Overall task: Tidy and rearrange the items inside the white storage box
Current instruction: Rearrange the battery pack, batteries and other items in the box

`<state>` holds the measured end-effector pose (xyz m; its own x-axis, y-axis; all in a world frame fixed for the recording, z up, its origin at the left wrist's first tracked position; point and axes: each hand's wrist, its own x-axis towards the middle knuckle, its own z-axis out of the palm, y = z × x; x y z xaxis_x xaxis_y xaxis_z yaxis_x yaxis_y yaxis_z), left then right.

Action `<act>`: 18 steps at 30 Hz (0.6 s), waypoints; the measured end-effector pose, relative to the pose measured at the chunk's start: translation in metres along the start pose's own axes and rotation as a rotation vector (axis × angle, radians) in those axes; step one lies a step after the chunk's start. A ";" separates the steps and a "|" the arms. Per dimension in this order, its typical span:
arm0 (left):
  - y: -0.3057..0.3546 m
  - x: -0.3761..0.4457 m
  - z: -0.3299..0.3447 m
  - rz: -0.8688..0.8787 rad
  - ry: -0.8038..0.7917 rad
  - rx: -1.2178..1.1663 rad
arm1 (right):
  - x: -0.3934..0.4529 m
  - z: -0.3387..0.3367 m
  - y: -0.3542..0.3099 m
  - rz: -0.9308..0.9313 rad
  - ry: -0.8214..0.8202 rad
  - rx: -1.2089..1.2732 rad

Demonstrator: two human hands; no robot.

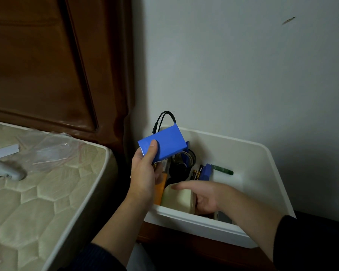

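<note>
Your left hand (145, 173) grips a blue rectangular battery pack (163, 144) (short black cable looped at its top) above the white plastic storage box (262, 165). Inside the box, your right hand (202, 196) curls around a cream rounded case (179, 199) beside loose batteries (196, 174).

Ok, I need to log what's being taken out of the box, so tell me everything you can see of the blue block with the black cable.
The blue block is a flat rectangular pack wrapped in what looks like matte blue film or tape. A black cable loops out of its far end and finishes in a plug. The left hand grips its near end, thumb on the top face, holding it tilted above the rear left part of the white storage box, clear of the items inside. No label is visible.
</note>
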<state>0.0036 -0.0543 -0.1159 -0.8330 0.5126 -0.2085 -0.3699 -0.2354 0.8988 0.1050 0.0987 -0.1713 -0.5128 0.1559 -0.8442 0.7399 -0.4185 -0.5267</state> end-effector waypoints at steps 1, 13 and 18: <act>0.000 0.000 0.000 0.004 -0.001 0.016 | 0.000 0.001 -0.001 -0.002 0.024 -0.011; 0.003 -0.005 0.003 0.007 -0.004 0.003 | 0.009 0.005 -0.006 -0.158 0.379 -0.274; 0.003 -0.004 0.003 -0.006 0.004 0.027 | -0.001 -0.003 -0.018 -0.255 0.589 -0.748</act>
<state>0.0070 -0.0550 -0.1114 -0.8323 0.5107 -0.2155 -0.3635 -0.2095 0.9077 0.0931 0.1087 -0.1610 -0.5468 0.6689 -0.5036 0.8260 0.3323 -0.4553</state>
